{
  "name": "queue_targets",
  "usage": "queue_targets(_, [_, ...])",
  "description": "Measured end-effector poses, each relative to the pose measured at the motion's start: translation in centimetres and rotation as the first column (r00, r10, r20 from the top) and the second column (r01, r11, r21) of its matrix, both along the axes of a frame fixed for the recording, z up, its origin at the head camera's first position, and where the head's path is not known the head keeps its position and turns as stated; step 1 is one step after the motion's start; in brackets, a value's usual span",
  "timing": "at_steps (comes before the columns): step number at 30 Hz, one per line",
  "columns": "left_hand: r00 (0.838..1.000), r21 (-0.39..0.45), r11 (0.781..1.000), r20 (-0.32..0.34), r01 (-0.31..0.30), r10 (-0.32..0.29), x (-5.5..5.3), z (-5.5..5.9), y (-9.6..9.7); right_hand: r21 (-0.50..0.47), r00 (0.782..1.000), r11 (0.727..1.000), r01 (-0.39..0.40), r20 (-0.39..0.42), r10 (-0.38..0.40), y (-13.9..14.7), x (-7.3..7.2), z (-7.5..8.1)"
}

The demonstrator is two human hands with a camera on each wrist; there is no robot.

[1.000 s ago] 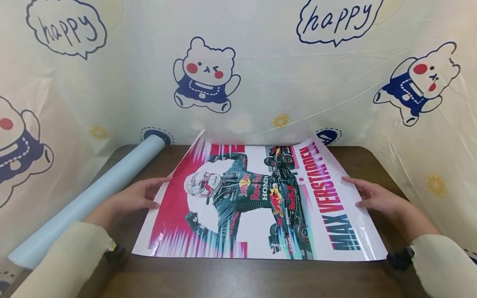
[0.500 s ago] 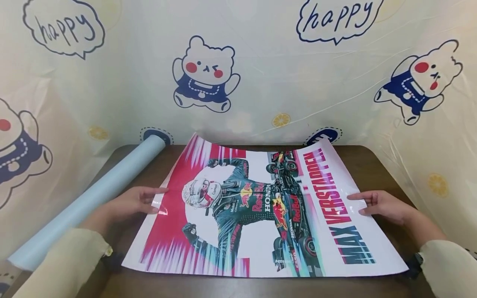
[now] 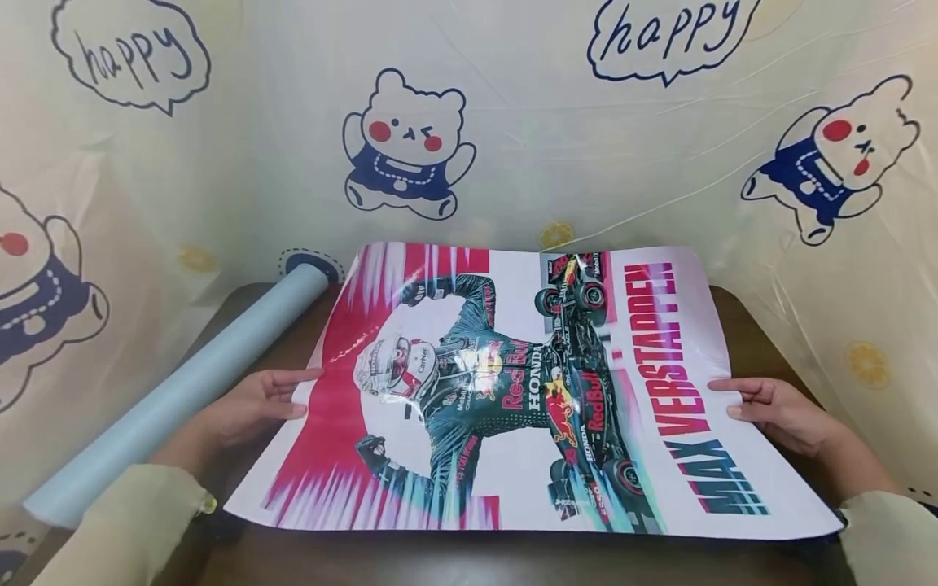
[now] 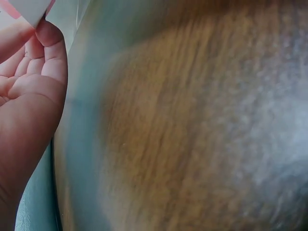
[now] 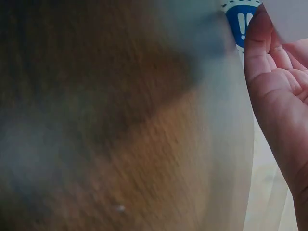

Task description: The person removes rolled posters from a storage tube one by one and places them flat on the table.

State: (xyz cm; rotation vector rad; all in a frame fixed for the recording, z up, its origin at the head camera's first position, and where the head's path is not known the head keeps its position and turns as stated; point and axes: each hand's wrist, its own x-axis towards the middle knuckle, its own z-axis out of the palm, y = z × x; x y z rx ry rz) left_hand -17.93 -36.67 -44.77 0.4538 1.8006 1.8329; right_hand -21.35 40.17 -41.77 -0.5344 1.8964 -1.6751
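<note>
A glossy racing poster (image 3: 513, 391) with a driver, a car and red and blue lettering is held over the dark wooden table (image 3: 440, 561). My left hand (image 3: 296, 392) pinches its left edge, fingers on top. My right hand (image 3: 729, 399) pinches its right edge the same way. The far edge of the poster stands raised against the backdrop. In the left wrist view the left hand (image 4: 29, 91) has its thumb against the paper edge (image 4: 29, 9). In the right wrist view the right hand (image 5: 274, 82) shows its thumb under the paper (image 5: 288, 19).
A pale blue roll (image 3: 176, 391) lies diagonally along the table's left side, close to my left forearm. A cream plastic sheet with bear cartoons (image 3: 550, 122) hangs behind and wraps both sides of the table.
Both hands have spread the poster wider and pulled it nearer. Its far edge has risen from the table and uncurled; the right hand has moved outward to the right.
</note>
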Motion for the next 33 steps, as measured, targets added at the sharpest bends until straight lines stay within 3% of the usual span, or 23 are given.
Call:
queue_targets(6, [1.000, 0.063, 0.998, -0.005, 0.000, 0.000, 0.4, -0.1, 0.1, -0.042, 1.000, 0.999, 0.019, -0.004, -0.020, 0.3, -0.1, -0.2])
queue_targets(12, [0.999, 0.112, 0.994, -0.040, 0.003, 0.001, 0.1, -0.3, 0.0, -0.102, 1.000, 0.995, 0.015, -0.016, -0.017, 0.3, -0.3, -0.2])
queue_targets(15, [0.998, 0.077, 0.997, -0.062, -0.024, 0.029, 0.0, -0.1, 0.0, -0.036, 0.995, 0.996, 0.076, -0.064, -0.078, 0.0, -0.4, -0.1])
queue_targets(18, [0.991, -0.042, 0.994, -0.089, -0.106, 0.102, 0.0, 0.2, 0.2, 0.087, 0.978, 0.979, 0.183, -0.115, -0.173, -0.6, -0.4, 0.1])
queue_targets(21, [0.969, -0.200, 0.953, -0.141, -0.229, 0.203, 0.1, 0.7, 0.7, 0.176, 0.960, 0.951, 0.255, -0.159, -0.228, -1.0, -0.1, 0.3])
queue_targets(25, [0.936, -0.341, 0.879, -0.236, -0.332, 0.262, 0.1, 1.5, 1.4, 0.246, 0.949, 0.925, 0.290, -0.198, -0.245, -1.5, 0.2, 0.5])
queue_targets(28, [0.926, -0.396, 0.850, -0.286, -0.349, 0.247, 0.2, 2.0, 1.5, 0.289, 0.940, 0.904, 0.315, -0.224, -0.257, -1.8, 0.3, 0.6])
queue_targets(33, [0.934, -0.473, 0.815, -0.286, -0.333, 0.215, 0.6, 2.5, 1.3, 0.353, 0.920, 0.861, 0.365, -0.276, -0.277, -2.1, 0.5, 0.6])
